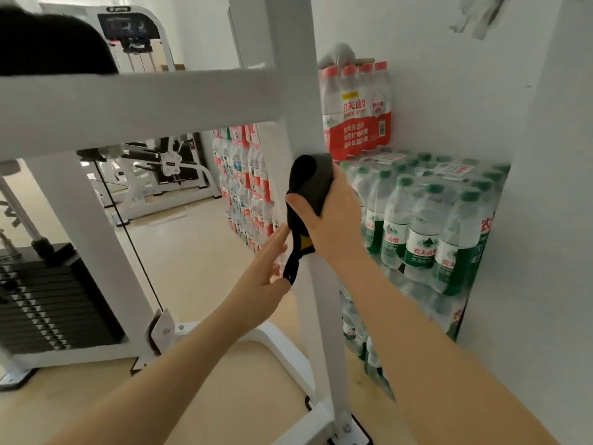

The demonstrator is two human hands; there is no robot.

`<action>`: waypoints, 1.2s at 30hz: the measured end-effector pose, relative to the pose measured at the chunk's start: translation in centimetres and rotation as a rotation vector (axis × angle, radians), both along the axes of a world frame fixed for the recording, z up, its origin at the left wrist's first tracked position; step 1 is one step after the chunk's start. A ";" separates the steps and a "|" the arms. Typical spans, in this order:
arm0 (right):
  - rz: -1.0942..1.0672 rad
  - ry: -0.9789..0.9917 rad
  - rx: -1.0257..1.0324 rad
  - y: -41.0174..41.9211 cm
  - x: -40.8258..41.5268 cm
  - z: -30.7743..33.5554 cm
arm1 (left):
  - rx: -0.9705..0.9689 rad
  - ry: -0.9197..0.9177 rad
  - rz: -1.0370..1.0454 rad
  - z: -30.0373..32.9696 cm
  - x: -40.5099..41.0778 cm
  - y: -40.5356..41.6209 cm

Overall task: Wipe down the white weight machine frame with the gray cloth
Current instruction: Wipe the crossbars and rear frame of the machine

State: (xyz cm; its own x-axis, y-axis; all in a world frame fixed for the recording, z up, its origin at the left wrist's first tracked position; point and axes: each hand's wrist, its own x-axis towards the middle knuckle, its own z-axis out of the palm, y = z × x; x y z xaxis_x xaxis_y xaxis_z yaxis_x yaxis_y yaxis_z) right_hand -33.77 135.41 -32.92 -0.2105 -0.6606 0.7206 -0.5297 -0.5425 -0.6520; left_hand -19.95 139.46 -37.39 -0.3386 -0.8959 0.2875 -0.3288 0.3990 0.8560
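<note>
The white weight machine frame (298, 101) has an upright post running down the middle of the head view and a horizontal bar crossing to the left. My right hand (330, 216) grips the dark gray cloth (309, 184) and holds it wrapped against the post at mid height. A loose end of the cloth, with a yellow tag, hangs down along the post. My left hand (263, 277) is stretched out with straight fingers just left of the post, its fingertips beside the hanging end of the cloth.
Shrink-wrapped packs of water bottles (426, 226) are stacked against the wall right of the post, with more bottles (247, 187) behind it. A black weight stack (38, 303) and its cable stand at the left. Another machine (167, 175) stands at the back on the tan floor.
</note>
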 end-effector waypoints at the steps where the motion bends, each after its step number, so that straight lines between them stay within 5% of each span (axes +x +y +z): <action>1: -0.025 0.028 0.040 0.3 -0.2 -1.8 | 0.021 0.002 -0.011 -0.8 -0.1 0.2; 5: -0.048 0.045 0.174 1.6 -0.3 -6.5 | 0.085 0.016 -0.042 -2.2 -0.8 0.5; 11: 0.133 -0.001 0.158 2.1 0.4 -3.4 | 0.107 -0.078 0.009 -0.6 0.1 0.2; 16: -0.092 0.359 -0.041 2.7 1.3 -0.6 | -0.104 -0.280 0.057 2.8 0.8 0.7; 21: -0.354 1.027 -0.441 1.4 0.4 3.8 | -0.202 -0.261 0.103 4.7 2.7 1.7; 24: -0.266 1.201 -0.563 1.1 -1.2 5.7 | -0.180 -0.127 0.119 5.2 3.4 2.1; 30: -0.099 1.493 -0.639 1.3 -3.6 8.5 | -0.211 -0.041 0.191 5.8 2.7 2.2; 36: -0.303 1.791 -0.576 1.6 -3.8 8.4 | -0.228 -0.145 0.191 3.7 3.2 2.3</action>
